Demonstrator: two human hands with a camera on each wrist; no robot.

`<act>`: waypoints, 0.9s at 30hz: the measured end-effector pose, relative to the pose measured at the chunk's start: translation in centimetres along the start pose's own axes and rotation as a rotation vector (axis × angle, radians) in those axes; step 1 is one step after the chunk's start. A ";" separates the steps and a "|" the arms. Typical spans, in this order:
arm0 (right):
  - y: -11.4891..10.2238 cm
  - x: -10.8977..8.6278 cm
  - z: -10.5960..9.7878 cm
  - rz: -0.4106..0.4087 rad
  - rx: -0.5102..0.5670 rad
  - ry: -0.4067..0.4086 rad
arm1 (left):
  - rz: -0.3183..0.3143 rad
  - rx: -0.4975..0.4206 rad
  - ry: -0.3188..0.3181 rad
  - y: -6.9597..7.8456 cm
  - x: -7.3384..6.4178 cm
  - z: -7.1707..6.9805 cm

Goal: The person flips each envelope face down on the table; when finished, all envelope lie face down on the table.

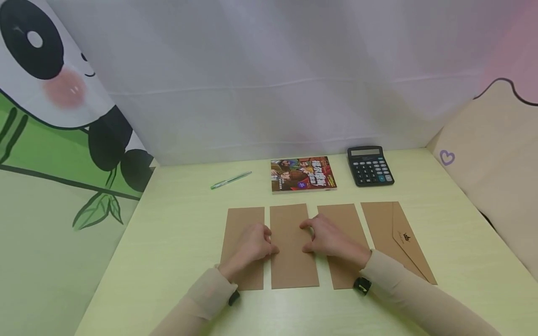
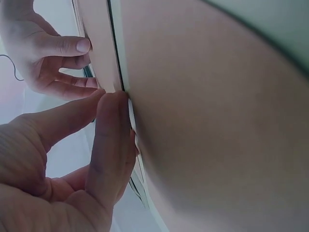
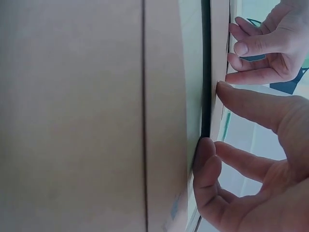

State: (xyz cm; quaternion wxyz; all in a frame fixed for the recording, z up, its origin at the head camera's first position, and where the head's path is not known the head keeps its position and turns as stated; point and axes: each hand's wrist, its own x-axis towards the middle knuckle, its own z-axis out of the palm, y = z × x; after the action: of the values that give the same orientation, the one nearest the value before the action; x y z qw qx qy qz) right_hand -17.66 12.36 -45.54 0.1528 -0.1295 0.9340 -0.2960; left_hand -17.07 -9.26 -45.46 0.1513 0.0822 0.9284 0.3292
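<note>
Several brown paper envelopes lie side by side on the table. Between both hands is the second envelope from the left (image 1: 292,270), plain side up. My left hand (image 1: 253,242) reaches over the leftmost envelope (image 1: 248,280) and holds the second one's left edge with curled fingers and thumb. At its right edge, the thumb and fingers of my right hand (image 1: 329,237) curl in the same way. That forearm crosses the third envelope (image 1: 342,214). In the right wrist view, one fingertip (image 3: 205,147) sits in the dark gap beside the edge.
The rightmost envelope (image 1: 380,228) shows its flap and a small black print. Behind the row are a green pen (image 1: 231,180), a comic-style book (image 1: 302,175) and a black calculator (image 1: 370,167). A white cloth (image 1: 277,116) hangs along the table's back edge.
</note>
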 end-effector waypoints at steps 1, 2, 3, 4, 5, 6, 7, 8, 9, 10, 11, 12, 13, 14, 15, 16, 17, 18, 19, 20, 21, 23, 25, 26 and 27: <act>0.0 0.0 0.0 0.004 0.001 0.000 | -0.003 0.004 -0.001 0.1 0.0 0.0; 0.0 -0.1 0.0 0.003 -0.001 0.003 | -0.004 0.006 -0.004 0.1 -0.1 0.0; 0.0 -0.1 0.0 0.002 -0.004 0.007 | -0.005 0.005 -0.007 0.2 -0.1 -0.1; -0.1 -0.1 -0.1 0.003 -0.003 0.009 | -0.008 0.001 -0.011 0.2 -0.2 -0.1; -0.1 -0.1 -0.1 0.004 -0.003 0.010 | -0.008 -0.005 -0.013 0.3 -0.2 -0.1; -0.1 -0.2 -0.2 0.005 0.000 0.011 | -0.006 -0.010 -0.013 0.2 -0.2 -0.1; -0.1 -0.2 -0.2 0.001 -0.001 0.014 | -0.003 -0.016 -0.014 0.2 -0.2 -0.1; -0.1 -0.2 -0.3 -0.003 -0.001 0.016 | -0.001 -0.025 -0.015 0.2 -0.2 -0.1; 0.0 -0.3 -0.4 -0.004 0.000 0.017 | 0.001 -0.031 -0.015 0.1 -0.2 -0.1; 0.0 -0.4 -0.5 -0.003 0.008 0.016 | 0.004 -0.038 -0.014 0.1 -0.3 -0.1; 0.1 -0.4 -0.5 -0.007 0.013 0.016 | 0.008 -0.046 -0.010 0.1 -0.3 -0.1; 0.1 -0.5 -0.6 -0.010 0.024 0.015 | 0.010 -0.048 -0.004 0.1 -0.3 -0.1; 0.2 -0.6 -0.7 -0.013 0.036 0.017 | 0.010 -0.048 0.000 0.1 -0.3 -0.2; 0.3 -0.7 -0.8 -0.014 0.052 0.016 | 0.013 -0.049 0.005 0.2 -0.4 -0.3; 0.4 -0.8 -0.9 -0.019 0.070 0.017 | 0.015 -0.053 0.009 0.3 -0.4 -0.3; 0.6 -0.9 -1.0 -0.023 0.085 0.017 | 0.022 -0.053 0.016 0.4 -0.4 -0.4; 0.7 -1.0 -1.1 -0.031 0.092 0.018 | 0.030 -0.053 0.020 0.6 -0.4 -0.5; 0.8 -1.1 -1.2 -0.039 0.098 0.020 | 0.038 -0.050 0.021 0.7 -0.4 -0.6; 0.9 -1.2 -1.3 -0.049 0.096 0.024 | 0.051 -0.051 0.019 0.9 -0.3 -0.7; 1.1 -1.3 -1.5 -0.062 0.094 0.025 | 0.070 -0.052 0.015 1.1 -0.3 -0.7; 1.3 -1.5 -1.6 -0.073 0.091 0.027 | 0.091 -0.061 0.011 1.3 -0.3 -0.7; 1.7 -1.8 -2.1 -0.080 0.093 0.028 | 0.135 -0.080 0.001 1.7 -0.2 -0.5; 2.2 -2.1 -2.5 -0.076 0.114 0.027 | 0.168 -0.122 -0.014 2.0 -0.1 -0.2; 2.5 -2.3 -2.7 -0.071 0.131 0.026 | 0.181 -0.140 -0.019 2.2 0.0 0.0; 2.9 -2.4 -3.0 -0.059 0.151 0.027 | 0.192 -0.163 -0.023 2.3 0.1 0.3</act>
State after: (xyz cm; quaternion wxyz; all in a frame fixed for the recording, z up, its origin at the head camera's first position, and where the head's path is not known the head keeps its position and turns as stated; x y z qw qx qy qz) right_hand -16.95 16.93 -44.43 0.1410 -0.1409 0.9068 -0.3715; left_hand -16.96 -7.29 -44.21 0.1361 0.1618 0.8847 0.4156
